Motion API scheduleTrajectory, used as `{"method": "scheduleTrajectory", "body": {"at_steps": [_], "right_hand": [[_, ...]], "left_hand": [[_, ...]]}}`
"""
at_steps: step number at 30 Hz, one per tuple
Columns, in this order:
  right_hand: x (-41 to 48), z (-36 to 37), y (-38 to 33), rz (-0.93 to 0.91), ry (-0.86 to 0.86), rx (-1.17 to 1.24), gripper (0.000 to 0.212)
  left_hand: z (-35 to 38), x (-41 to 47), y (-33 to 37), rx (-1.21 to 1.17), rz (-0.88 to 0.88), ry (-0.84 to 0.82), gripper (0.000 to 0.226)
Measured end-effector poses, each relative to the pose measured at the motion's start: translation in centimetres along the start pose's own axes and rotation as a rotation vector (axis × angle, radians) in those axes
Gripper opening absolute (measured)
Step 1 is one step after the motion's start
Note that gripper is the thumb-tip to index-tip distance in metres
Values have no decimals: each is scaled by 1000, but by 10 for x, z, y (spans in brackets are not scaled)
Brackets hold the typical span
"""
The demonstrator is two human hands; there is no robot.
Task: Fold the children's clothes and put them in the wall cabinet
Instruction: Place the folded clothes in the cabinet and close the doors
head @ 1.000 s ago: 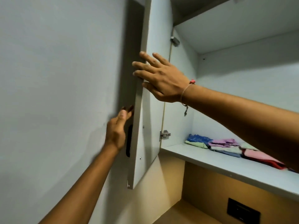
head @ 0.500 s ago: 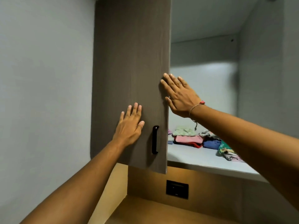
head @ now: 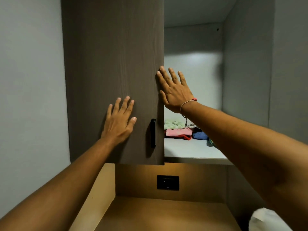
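Closing step, by the look of it: folded clothes (head: 179,130) are already lying on the cabinet shelf (head: 191,150), toward its back, in the open right half of the wall cabinet (head: 246,64). Left hand (head: 119,121) is pressing flat, fingers spread, on the brown door (head: 113,64), beside the black handle (head: 153,132), grasping nothing. Right hand (head: 175,90) is open too, fingertips touching the door's free right edge. Next move is likely seating this door flush, then dealing with the right side. Room: wall close on the left, bench (head: 166,214) below clear of the door's bottom edge; fingers at the edge are risking a pinch.
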State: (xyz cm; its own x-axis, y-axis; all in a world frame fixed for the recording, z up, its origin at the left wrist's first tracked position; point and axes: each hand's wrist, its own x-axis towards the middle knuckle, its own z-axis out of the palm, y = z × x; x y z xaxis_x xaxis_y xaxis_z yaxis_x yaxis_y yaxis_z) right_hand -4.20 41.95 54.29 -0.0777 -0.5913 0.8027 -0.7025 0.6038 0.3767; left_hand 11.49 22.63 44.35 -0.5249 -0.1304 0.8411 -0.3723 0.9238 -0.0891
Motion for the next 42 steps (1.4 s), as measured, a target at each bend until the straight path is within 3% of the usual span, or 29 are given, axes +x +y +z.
{"method": "scheduleTrajectory", "body": {"at_steps": [6, 11, 17, 23, 26, 29, 32, 36, 42], "right_hand": [[-49, -14, -5, 11, -135, -47, 67], [-135, -52, 1, 387, -24, 186, 72], [-250, -152, 9, 619, 218, 284, 73], [-330, -270, 31, 672, 508, 96, 76], [-346, -301, 55, 809, 480, 124, 78], [-357, -305, 78, 964, 317, 229, 74], [-362, -299, 88, 1017, 239, 312, 65], [-362, -302, 86, 1031, 299, 452, 61], [-352, -301, 47, 902, 374, 572, 66]], "left_hand": [[-33, 10, -6, 100, 89, 12, 59], [-75, 22, 38, -11, 115, 45, 58], [-147, 36, 164, -228, 310, 114, 62], [-224, 21, 331, -345, 636, 285, 60], [-257, 20, 394, -298, 747, 316, 61], [-277, 28, 435, -207, 845, 303, 59], [-290, 42, 456, -133, 882, 309, 57], [-297, 53, 462, 3, 892, 264, 55], [-295, 45, 412, -15, 837, 269, 53]]}}
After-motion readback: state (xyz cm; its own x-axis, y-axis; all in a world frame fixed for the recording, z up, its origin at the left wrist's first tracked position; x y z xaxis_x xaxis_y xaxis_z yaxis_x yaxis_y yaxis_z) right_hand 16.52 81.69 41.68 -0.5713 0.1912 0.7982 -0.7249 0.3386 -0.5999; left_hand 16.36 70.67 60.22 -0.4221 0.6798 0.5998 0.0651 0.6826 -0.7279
